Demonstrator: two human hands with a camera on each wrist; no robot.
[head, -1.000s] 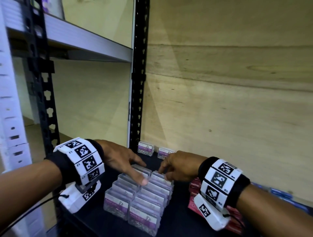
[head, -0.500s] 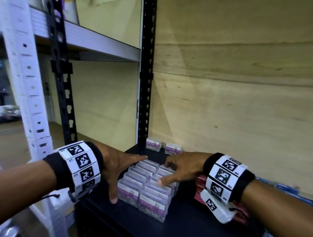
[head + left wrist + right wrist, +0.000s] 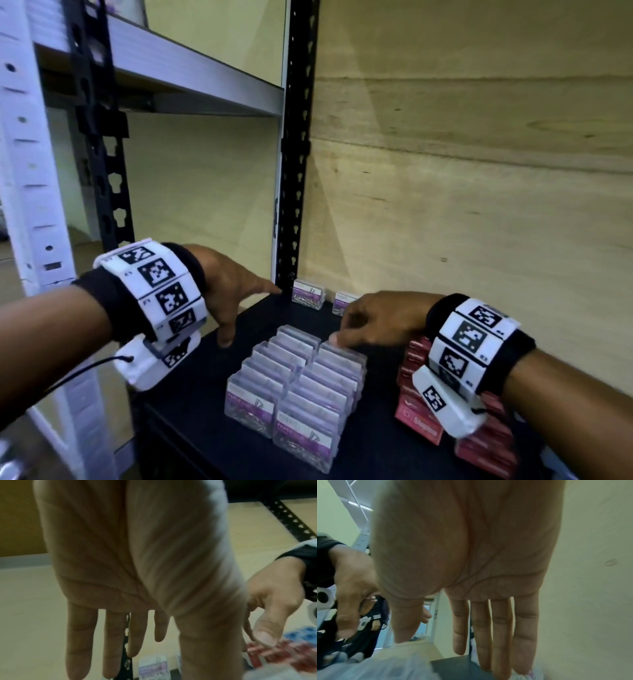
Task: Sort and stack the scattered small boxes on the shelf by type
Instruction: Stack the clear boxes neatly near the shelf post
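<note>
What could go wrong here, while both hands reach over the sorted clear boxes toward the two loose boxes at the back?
1. The right hand hangs just above the rows of clear boxes; a low wrist could knock the back ones over.
2. The red boxes lie under the right wrist and might be dragged.
3. The two loose boxes stand near the black post, so the left hand has little room.

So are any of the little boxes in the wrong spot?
Yes. Two purple-label boxes stand apart at the back of the shelf, away from the tidy block of matching boxes. Neither the left hand nor the right hand holds anything.
</note>
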